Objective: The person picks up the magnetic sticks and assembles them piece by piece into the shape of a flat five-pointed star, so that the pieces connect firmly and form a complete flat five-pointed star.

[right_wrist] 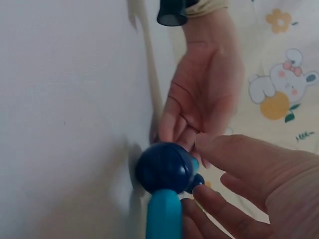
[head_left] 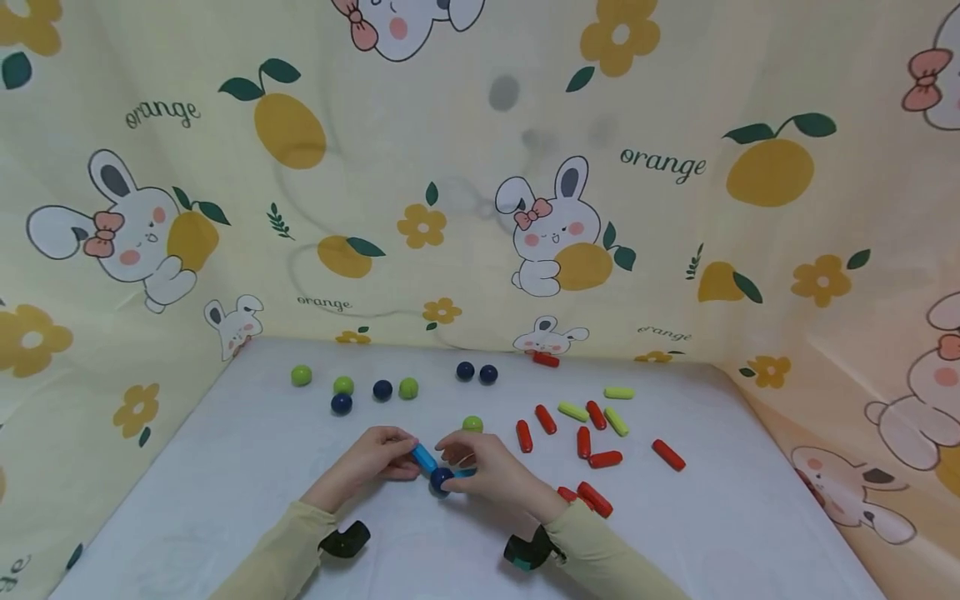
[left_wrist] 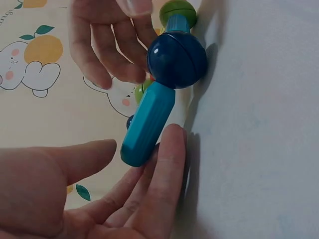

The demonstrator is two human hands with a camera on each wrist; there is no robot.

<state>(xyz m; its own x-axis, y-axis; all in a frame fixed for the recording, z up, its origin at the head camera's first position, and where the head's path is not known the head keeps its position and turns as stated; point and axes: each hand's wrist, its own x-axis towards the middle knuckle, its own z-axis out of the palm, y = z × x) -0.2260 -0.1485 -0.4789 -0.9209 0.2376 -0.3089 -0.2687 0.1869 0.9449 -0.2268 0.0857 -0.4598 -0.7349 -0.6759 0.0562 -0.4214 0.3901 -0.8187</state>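
Note:
A dark blue ball (head_left: 441,481) joins two light blue rods low over the white table. One rod (left_wrist: 148,124) angles toward my left hand (head_left: 382,454). Its end lies between the thumb and the fingers, with the thumb apart from it in the left wrist view. The second rod (right_wrist: 164,215) runs right, and a green ball (left_wrist: 178,12) shows right at its far end. My right hand (head_left: 498,467) arches over this rod, mostly hiding it from the head view. Its fingers are loosely bent, and the thumb tip overlaps the dark blue ball there.
Several loose balls, such as a green ball (head_left: 302,375) and a dark blue ball (head_left: 382,390), lie at the back left. Red rods (head_left: 669,455) and yellow-green rods (head_left: 618,392) are scattered on the right. A printed cloth (head_left: 465,250) hangs behind the table (head_left: 225,500).

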